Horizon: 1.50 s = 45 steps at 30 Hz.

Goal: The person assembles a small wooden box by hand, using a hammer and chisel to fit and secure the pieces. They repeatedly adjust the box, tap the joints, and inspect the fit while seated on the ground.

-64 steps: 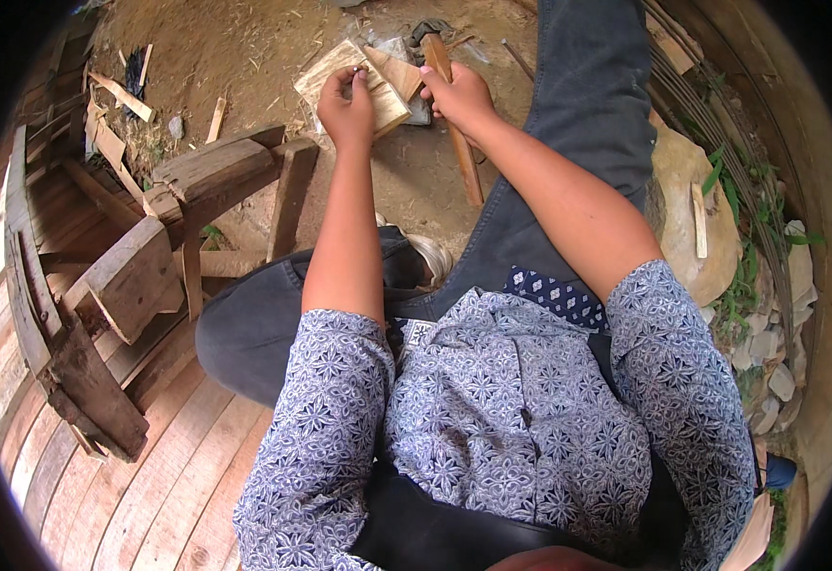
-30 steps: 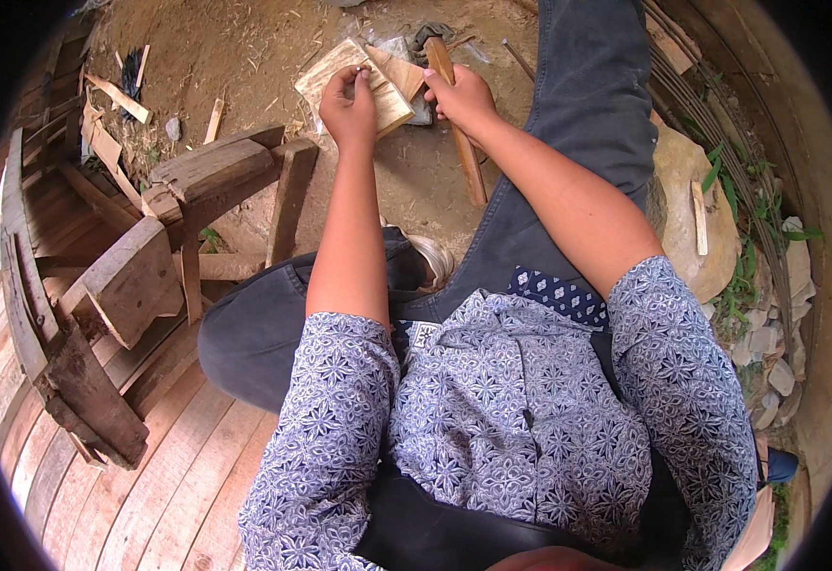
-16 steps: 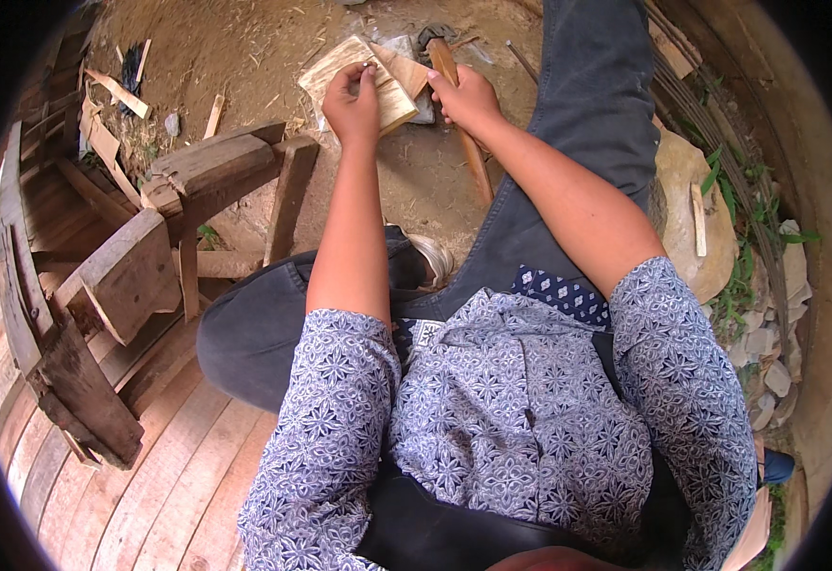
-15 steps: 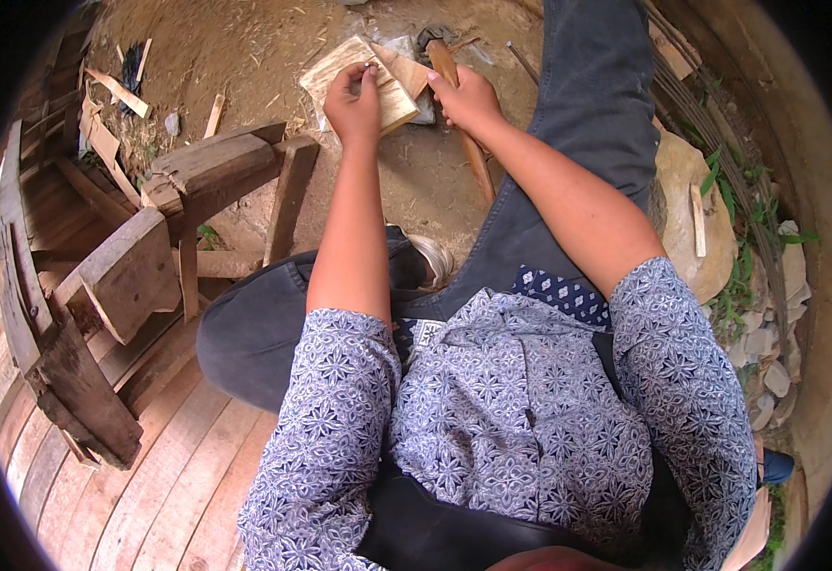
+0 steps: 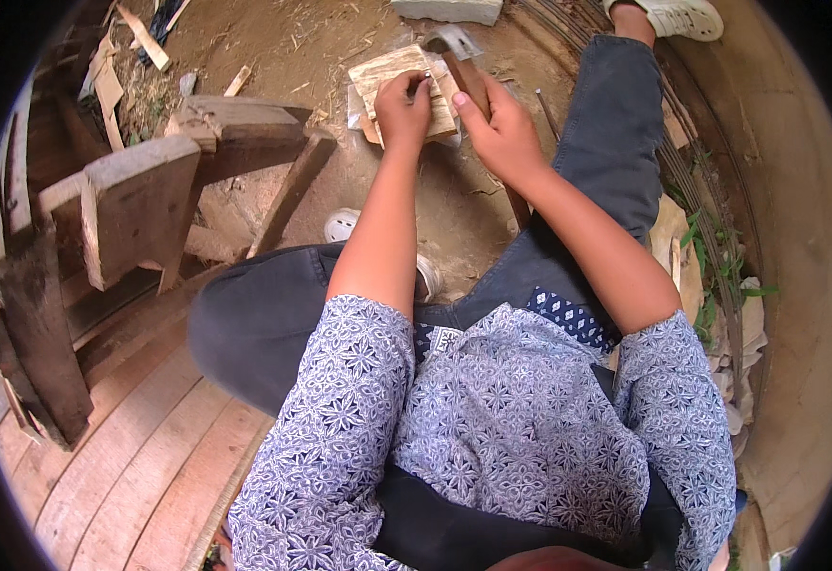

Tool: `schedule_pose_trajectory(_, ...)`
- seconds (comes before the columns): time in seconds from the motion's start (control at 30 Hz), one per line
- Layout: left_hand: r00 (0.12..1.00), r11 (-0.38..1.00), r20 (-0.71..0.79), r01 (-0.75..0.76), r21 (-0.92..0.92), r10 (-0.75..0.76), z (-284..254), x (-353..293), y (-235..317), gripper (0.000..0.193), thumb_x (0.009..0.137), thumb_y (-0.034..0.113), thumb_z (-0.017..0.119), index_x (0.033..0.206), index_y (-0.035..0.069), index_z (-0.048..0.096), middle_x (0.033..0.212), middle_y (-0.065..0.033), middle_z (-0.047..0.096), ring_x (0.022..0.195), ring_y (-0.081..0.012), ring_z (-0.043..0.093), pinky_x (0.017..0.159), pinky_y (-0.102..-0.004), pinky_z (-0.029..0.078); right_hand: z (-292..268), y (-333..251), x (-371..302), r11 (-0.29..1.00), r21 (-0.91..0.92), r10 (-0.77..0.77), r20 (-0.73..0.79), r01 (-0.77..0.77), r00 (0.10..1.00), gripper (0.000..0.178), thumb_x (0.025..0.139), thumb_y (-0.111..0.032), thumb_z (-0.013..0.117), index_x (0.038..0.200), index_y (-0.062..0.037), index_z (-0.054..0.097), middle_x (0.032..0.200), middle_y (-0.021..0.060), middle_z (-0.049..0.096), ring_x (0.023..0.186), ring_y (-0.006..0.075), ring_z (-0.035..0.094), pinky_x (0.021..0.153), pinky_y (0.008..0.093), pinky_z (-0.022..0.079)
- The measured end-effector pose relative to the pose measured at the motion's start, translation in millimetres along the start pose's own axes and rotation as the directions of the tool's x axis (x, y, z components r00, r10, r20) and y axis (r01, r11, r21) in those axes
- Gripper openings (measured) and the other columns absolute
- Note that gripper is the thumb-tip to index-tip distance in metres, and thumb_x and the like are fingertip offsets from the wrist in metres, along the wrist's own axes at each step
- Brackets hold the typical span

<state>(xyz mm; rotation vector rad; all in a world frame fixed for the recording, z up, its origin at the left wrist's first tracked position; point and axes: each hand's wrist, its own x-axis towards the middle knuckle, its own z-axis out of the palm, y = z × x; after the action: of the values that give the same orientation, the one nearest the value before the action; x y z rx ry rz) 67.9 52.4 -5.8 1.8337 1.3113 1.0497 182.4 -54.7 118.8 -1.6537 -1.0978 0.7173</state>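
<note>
Ground: bare brown earth (image 5: 330, 29) strewn with straw-like bits, across the upper middle of the frame.
Floor: wooden planks (image 5: 164, 457) side by side, lower left.
Wearer: seated, patterned shirt (image 5: 530, 409) at bottom centre; dark trousers (image 5: 259, 324), one leg bent at centre left, the other stretched toward the upper right.
Old timber: a rough, worn wooden frame (image 5: 140, 200), left side of the frame.
Rods: a long bundle of thin rods (image 5: 692, 181) along the right side, with green plants (image 5: 706, 238) beside it.
Hammer: upper centre, held at a slant; its metal head is up, just right of the board, and the wooden handle (image 5: 473, 78) runs down to the right.
Board: a pale, squarish block of wood (image 5: 389, 65), upper centre, lying over something pale that is mostly hidden.
Stone: a grey block (image 5: 449, 9) at the top edge.
Shoes: one white shoe (image 5: 682, 17) at upper right, another (image 5: 342, 225) near the middle, partly hidden.
Right hand (image 5: 501, 133): grip closed around the hammer handle, thumb lying along it.
Left hand (image 5: 402, 112): over the board, thumb and forefinger pinched together.
Nail-like piece: a tiny shiny tip (image 5: 427, 74) in that pinch, too small to identify surely.
</note>
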Motion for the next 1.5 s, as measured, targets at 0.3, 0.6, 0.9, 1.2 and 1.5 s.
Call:
schedule_pose_trajectory(0.3,1.0,0.998,-0.004,-0.016,-0.057,0.016,-0.1,1.6,11.1,0.01,0.081,0.01,0.074,0.09,0.006,0.073,0.083,-0.0137,0.07,0.084,-0.0325,0.064,0.079,-0.0416,0.051,13.3,15.2,-0.9,0.987,-0.161,0.001,0.114,0.017,0.993,0.037,0.095,-0.021,0.059,0.128,-0.0038,0.058,0.093,0.0214,0.069,0.083,0.0332,0.069,0.074,0.0377,0.051)
schedule_pose_trajectory(0.6,0.998,0.998,-0.033,-0.058,-0.031,0.057,-0.3,0.6,15.7,0.01,0.08,0.012,0.075,0.089,0.007,0.073,0.085,-0.0118,0.071,0.087,-0.0328,0.064,0.082,-0.0426,0.05,13.9,34.0,-6.8,0.97,-0.238,-0.037,0.056,0.049,0.998,0.039,0.095,-0.022,0.061,0.127,0.0017,0.058,0.091,0.0222,0.07,0.081,0.0373,0.069,0.071,0.0396,0.051)
schedule_pose_trajectory(0.9,0.998,0.998,-0.018,-0.066,-0.003,0.066,-6.3,0.7,16.1,0.01,0.082,0.013,0.073,0.089,0.006,0.073,0.085,-0.0135,0.07,0.087,-0.034,0.063,0.081,-0.0434,0.05,16.5,2.2,-3.1,0.992,-0.127,-0.014,0.053,0.021,0.999,0.039,0.095,-0.022,0.062,0.127,-0.0009,0.059,0.089,0.0212,0.069,0.081,0.031,0.068,0.075,0.0394,0.051)
schedule_pose_trajectory(1.2,0.997,0.997,-0.031,-0.07,-0.027,0.069,-2.1,0.0,5.3,0.01,0.082,0.013,0.071,0.09,0.007,0.073,0.089,-0.0121,0.071,0.092,-0.0339,0.062,0.086,-0.0441,0.047,15.3,-20.5,-2.8,0.991,-0.119,0.081,0.126,-0.066,0.989,0.04,0.093,-0.022,0.06,0.129,-0.0028,0.058,0.099,0.0266,0.069,0.096,0.0422,0.068,0.083,0.0445,0.052)
schedule_pose_trajectory(1.5,0.998,0.997,-0.014,-0.068,-0.022,0.067,0.6,0.6,5.3,0.009,0.081,0.011,0.072,0.089,0.007,0.073,0.094,-0.0108,0.071,0.096,-0.0323,0.062,0.091,-0.0435,0.046,15.6,-28.6,-3.7,0.997,-0.037,0.068,0.105,-0.065,0.992,0.041,0.093,-0.023,0.06,0.129,-0.003,0.058,0.099,0.0271,0.068,0.099,0.044,0.067,0.084,0.0468,0.051)
